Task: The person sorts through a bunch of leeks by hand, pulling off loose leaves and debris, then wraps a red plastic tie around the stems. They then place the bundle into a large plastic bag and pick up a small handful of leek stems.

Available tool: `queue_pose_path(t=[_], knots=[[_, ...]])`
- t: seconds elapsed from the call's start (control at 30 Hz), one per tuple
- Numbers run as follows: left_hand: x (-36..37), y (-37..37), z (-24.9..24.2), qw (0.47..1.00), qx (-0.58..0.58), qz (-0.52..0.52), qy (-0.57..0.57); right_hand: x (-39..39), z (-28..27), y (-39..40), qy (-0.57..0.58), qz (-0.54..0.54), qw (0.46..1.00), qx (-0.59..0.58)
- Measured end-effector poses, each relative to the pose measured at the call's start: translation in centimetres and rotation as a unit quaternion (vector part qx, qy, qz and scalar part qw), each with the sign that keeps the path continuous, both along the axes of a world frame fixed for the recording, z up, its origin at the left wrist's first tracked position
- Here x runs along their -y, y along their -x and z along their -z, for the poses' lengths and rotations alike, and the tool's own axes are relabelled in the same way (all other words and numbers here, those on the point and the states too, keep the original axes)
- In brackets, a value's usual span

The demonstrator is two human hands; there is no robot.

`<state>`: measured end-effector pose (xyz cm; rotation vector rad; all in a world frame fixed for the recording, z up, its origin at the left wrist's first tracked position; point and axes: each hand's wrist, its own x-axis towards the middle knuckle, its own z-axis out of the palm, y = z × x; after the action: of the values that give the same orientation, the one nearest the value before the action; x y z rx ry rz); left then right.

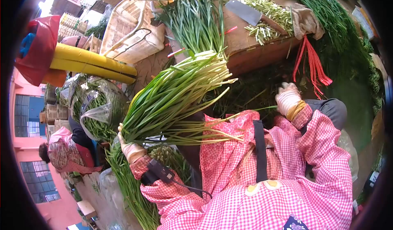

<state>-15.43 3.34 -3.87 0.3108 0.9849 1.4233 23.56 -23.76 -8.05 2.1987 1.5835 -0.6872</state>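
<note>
A large bunch of garlic chives (172, 97) lies across my lap, its pale cut ends toward the bench and its green leaves toward the left. My left hand (132, 149), wrapped in a pale covering, grips the bunch at its leafy side. Several loose stalks (213, 136) hang out below it over the pink apron. My right hand (287, 98), also wrapped, is above my knee with its fingers curled. A thin green leaf (264, 107) runs up to that hand. Its fingertips are partly hidden.
On the wooden bench (241, 38) lie more chives (196, 23), a cleaver (249, 13), chopped stalk ends (272, 23) and a cloth. Red ties (309, 64) hang from its edge. A plastic crate (133, 29), a yellow post (94, 62), bagged greens (98, 103) and another person (71, 148) are at left.
</note>
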Motion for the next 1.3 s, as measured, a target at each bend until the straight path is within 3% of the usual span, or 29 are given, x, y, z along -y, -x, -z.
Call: queue_pose_path(t=[0.03, 0.07, 0.1, 0.13, 0.2, 0.23, 0.33, 0.43, 0.47, 0.5, 0.57, 0.6, 0.63, 0.7, 0.73, 0.77, 0.8, 0.87, 0.97, 1.0, 1.03, 1.1, 1.13, 1.23, 1.3], knots=[[-0.5, 0.2, 0.3, 1.000, 0.026, -0.017, 0.006, 0.4, -0.4, 0.2, -0.121, -0.006, 0.993, -0.011], [-1.0, 1.2, 1.1, 1.000, 0.013, -0.010, 0.009, 0.1, -0.6, 1.2, -0.340, 0.029, 0.928, -0.149], [-1.7, 2.0, 2.1, 1.000, -0.004, -0.002, 0.015, -0.9, -0.9, 2.4, -0.467, 0.003, 0.861, -0.199], [-2.2, 2.3, 2.6, 1.000, -0.003, 0.018, 0.006, -2.4, -3.0, 3.9, -0.491, -0.015, 0.845, -0.212], [-2.8, 3.2, 2.9, 0.999, -0.002, 0.043, -0.018, -4.2, -3.9, 6.5, -0.481, -0.046, 0.822, -0.302], [-2.7, 3.1, 2.6, 0.999, 0.027, 0.034, -0.030, -5.0, -3.2, 7.7, -0.476, -0.112, 0.810, -0.323], [-1.2, 1.1, 0.0, 0.988, 0.149, -0.025, -0.005, -8.0, -3.9, 11.2, -0.215, -0.096, 0.938, -0.252], [-1.7, 2.2, 0.5, 0.985, 0.171, 0.004, -0.019, -8.5, -1.3, 11.8, -0.320, -0.055, 0.910, -0.258], [-1.8, 2.6, 0.6, 0.984, 0.178, 0.014, -0.022, -9.1, -1.1, 11.6, -0.265, -0.030, 0.922, -0.281], [-1.9, 3.1, 0.6, 0.942, 0.333, 0.037, -0.009, -9.3, -1.1, 11.1, -0.311, -0.032, 0.905, -0.289], [-2.3, 4.2, -0.3, 0.787, 0.611, 0.078, 0.019, -9.4, -2.4, 9.7, -0.401, -0.036, 0.864, -0.304], [-2.8, 4.5, -1.0, 0.886, 0.449, 0.119, -0.016, -9.7, -3.4, 9.2, -0.464, -0.021, 0.830, -0.308], [-0.4, 0.0, -3.8, 0.993, 0.070, 0.034, -0.092, -10.3, -3.5, 8.8, -0.514, -0.017, 0.799, -0.312], [0.0, -2.2, -6.0, 1.000, 0.001, 0.018, 0.003, -11.2, -4.1, 8.0, -0.459, -0.017, 0.848, -0.266], [-1.2, -0.9, -4.0, 0.996, 0.020, 0.032, -0.078, -11.7, -3.3, 7.8, -0.457, -0.022, 0.856, -0.243], [-5.5, 5.5, 0.9, 0.867, 0.440, 0.225, -0.058, -11.9, -2.1, 7.9, -0.473, -0.019, 0.852, -0.223], [-5.3, 6.2, 1.7, 0.812, 0.561, 0.161, 0.014, -12.2, -0.9, 7.9, -0.491, -0.015, 0.847, -0.203], [-2.9, 2.4, -0.4, 0.913, 0.409, 0.004, -0.014, -11.5, -0.4, 8.0, -0.477, 0.022, 0.861, -0.173], [-4.0, 5.5, 2.8, 0.935, 0.335, 0.104, -0.051, -8.5, 1.0, 7.9, -0.536, 0.086, 0.806, -0.236], [-4.3, 6.0, 3.5, 0.957, 0.271, 0.084, -0.055, -7.9, 0.9, 8.2, -0.474, 0.164, 0.811, -0.301], [-4.5, 6.4, 4.0, 0.947, 0.303, 0.092, -0.047, -7.9, 2.2, 8.1, -0.417, 0.249, 0.764, -0.424], [-5.2, 7.5, 5.2, 0.923, 0.366, 0.111, -0.029, -8.3, 6.4, 8.2, -0.272, 0.398, 0.608, -0.630], [-5.6, 8.0, 6.0, 0.954, 0.277, 0.109, -0.039, -8.9, 6.8, 7.8, -0.236, 0.409, 0.535, -0.701], [-2.4, 2.5, 2.1, 0.999, 0.044, 0.006, 0.004, -10.1, 5.5, 8.9, -0.151, 0.290, 0.583, -0.744], [-2.6, 2.5, 2.0, 1.000, 0.013, 0.004, 0.023, -10.8, 4.6, 9.9, -0.156, 0.201, 0.637, -0.728]])
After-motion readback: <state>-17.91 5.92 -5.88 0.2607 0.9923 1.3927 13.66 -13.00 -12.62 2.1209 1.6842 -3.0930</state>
